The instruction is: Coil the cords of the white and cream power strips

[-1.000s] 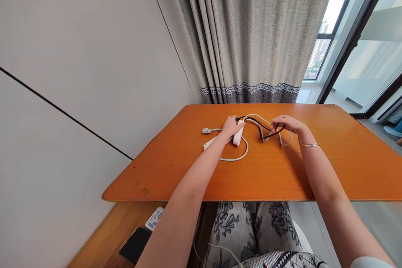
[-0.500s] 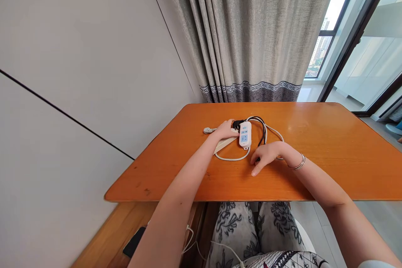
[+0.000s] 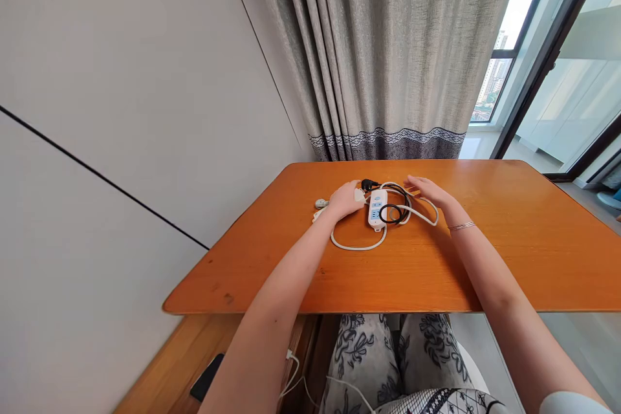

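My left hand (image 3: pixel 345 199) is wrapped over a long white power strip (image 3: pixel 359 196), most of which is hidden under the palm. Beside it on the table lies a smaller white power strip (image 3: pixel 376 204) with blue socket faces. A black cable (image 3: pixel 395 220) loops across that strip's right edge, and its black plug (image 3: pixel 369 185) rests just behind. White cable (image 3: pixel 427 217) curls to the right of the sockets. Over the far side of these loops, my right hand (image 3: pixel 427 190) is held with fingers apart; whether the fingertips touch the cable I cannot tell.
The orange wooden table (image 3: pixel 509 239) has rounded corners. A white plug (image 3: pixel 321 204) lies left of my left hand. Behind hangs a grey curtain (image 3: pixel 388 65); a pale wall (image 3: pixel 121 110) runs along the left. A dark phone (image 3: pixel 207 377) lies on a lower wooden surface.
My right hand has moved away from me to the far side of the cables and opened. The black cable now loops over the smaller strip. The long strip under my left hand has shifted left.
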{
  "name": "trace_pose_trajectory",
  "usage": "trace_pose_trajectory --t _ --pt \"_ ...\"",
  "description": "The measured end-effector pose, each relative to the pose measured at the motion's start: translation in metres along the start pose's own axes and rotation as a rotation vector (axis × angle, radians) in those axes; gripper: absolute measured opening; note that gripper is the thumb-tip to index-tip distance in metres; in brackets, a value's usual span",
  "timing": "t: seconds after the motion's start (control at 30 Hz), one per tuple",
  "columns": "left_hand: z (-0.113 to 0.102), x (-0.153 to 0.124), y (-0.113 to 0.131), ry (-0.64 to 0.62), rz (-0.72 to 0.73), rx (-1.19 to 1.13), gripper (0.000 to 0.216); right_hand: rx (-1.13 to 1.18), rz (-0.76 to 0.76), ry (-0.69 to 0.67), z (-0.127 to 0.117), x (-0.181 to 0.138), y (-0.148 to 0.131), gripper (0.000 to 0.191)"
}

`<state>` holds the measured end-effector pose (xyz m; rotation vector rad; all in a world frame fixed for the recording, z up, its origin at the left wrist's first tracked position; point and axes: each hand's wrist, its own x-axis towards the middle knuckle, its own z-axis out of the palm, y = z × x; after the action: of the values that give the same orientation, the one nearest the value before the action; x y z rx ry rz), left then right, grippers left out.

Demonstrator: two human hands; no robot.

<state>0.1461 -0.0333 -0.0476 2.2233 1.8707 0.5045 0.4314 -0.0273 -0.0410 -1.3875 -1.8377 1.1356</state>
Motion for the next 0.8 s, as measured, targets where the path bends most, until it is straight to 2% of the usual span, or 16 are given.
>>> trace_pose_trajectory --t 0.07,0.17,0.3,0.37,0.5,0.57,0.63,0.8 --pt "0.0 0.003 0.0 0.06 0.006 -0.023 0.074 -0.05 0.059 0.083 0.01 0.014 0.013 0.055" --pt "0.002 0.008 0.0 0.147 0.034 -0.073 0.071 -0.122 0.106 0.131 0.027 0.029 0.027 0.042" --pt "0.011 0.017 0.0 0.319 0.087 -0.299 0.065 -0.207 0.106 0.204 0.042 0.039 0.037 0.021" --pt "0.018 0.022 0.001 0.393 0.098 -0.437 0.06 -0.223 0.074 0.267 0.046 0.04 0.039 0.024" --pt "0.029 0.029 0.002 0.48 0.162 -0.697 0.059 -0.176 -0.067 0.431 0.048 0.041 0.038 0.052" --pt "0.032 0.033 0.004 0.503 0.201 -0.799 0.06 -0.119 -0.137 0.438 0.045 0.042 0.036 0.063" --pt "0.032 0.037 0.006 0.527 0.222 -0.882 0.062 -0.056 -0.181 0.403 0.042 0.044 0.032 0.062" --pt "0.029 0.043 0.021 0.581 0.309 -1.072 0.067 0.023 -0.218 0.352 0.025 0.045 0.021 0.046"
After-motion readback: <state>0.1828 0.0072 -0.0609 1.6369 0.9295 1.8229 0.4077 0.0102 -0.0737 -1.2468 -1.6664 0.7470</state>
